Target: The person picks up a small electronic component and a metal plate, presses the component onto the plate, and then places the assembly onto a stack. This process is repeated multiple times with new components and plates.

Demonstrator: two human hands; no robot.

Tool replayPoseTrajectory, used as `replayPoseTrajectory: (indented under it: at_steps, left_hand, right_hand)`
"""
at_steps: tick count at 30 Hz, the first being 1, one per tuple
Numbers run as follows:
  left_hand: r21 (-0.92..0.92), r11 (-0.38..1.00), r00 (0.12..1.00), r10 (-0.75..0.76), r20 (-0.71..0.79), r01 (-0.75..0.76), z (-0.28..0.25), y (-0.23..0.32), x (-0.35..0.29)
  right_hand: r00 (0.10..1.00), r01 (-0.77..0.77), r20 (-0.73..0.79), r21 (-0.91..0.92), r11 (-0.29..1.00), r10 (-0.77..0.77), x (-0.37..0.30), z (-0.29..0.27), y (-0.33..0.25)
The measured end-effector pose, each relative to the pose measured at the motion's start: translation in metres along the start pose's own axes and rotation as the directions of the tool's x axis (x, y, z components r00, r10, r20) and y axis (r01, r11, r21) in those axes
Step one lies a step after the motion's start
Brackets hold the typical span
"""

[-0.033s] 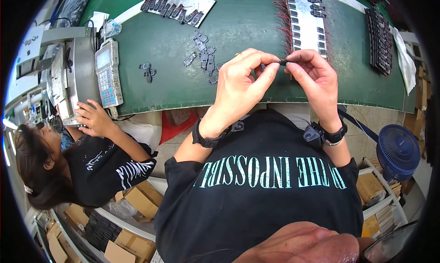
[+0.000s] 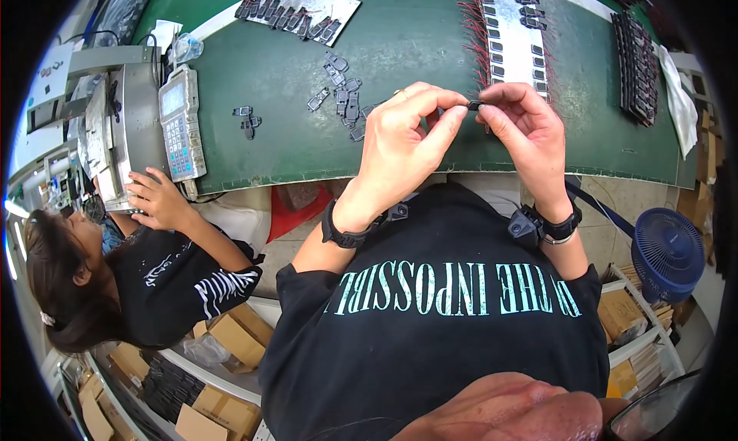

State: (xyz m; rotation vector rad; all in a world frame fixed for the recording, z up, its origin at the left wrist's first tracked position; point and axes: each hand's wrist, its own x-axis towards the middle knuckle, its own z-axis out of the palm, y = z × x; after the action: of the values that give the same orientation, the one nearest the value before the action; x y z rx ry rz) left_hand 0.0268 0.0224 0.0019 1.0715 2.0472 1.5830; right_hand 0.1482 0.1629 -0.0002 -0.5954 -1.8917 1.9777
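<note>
Between my fingertips, over the green table [image 2: 277, 149] near its front edge, is a small black rectangular part [image 2: 475, 105]. My left hand [image 2: 403, 149] pinches its left end with thumb and forefinger. On the other end, the thumb and forefinger of my right hand [image 2: 532, 129] are closed. Just beyond my right hand lies a white board [image 2: 516, 45] with rows of small black parts and thin red wires along its sides. A loose cluster of dark plastic housings [image 2: 347, 103] lies beyond my left hand, which covers its near end.
At the back left, a white sheet [image 2: 338, 10] carries more dark parts. Farther left are a few loose housings [image 2: 247, 122] and a machine keypad [image 2: 181, 126], where a co-worker's hand [image 2: 157, 199] rests. Stacked dark parts [image 2: 636, 72] and a blue fan [image 2: 667, 255] are on the right.
</note>
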Motion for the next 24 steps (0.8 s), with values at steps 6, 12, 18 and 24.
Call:
replayPoseTrajectory:
  at_steps: [6,12,18,24]
  left_hand:
    - [0.074,0.995,0.997,0.070,0.010,-0.071,-0.002,0.002,-0.001]
    - [0.179,0.966,0.982,0.172,0.082,-0.184,-0.008,-0.001,0.000]
    - [0.183,0.957,0.970,0.205,0.128,-0.226,-0.011,0.000,-0.002]
    - [0.053,0.990,0.990,0.132,0.051,-0.134,-0.010,-0.004,-0.004]
  right_hand:
    - [0.999,-0.025,0.042,0.019,1.000,0.024,0.000,-0.001,0.001]
    - [0.995,0.005,0.096,-0.151,0.989,0.010,-0.002,-0.005,-0.003]
    - [0.985,0.069,0.170,-0.149,0.987,-0.043,-0.002,-0.007,-0.002]
    - [0.944,-0.119,0.324,0.153,0.981,0.064,0.001,-0.011,0.001]
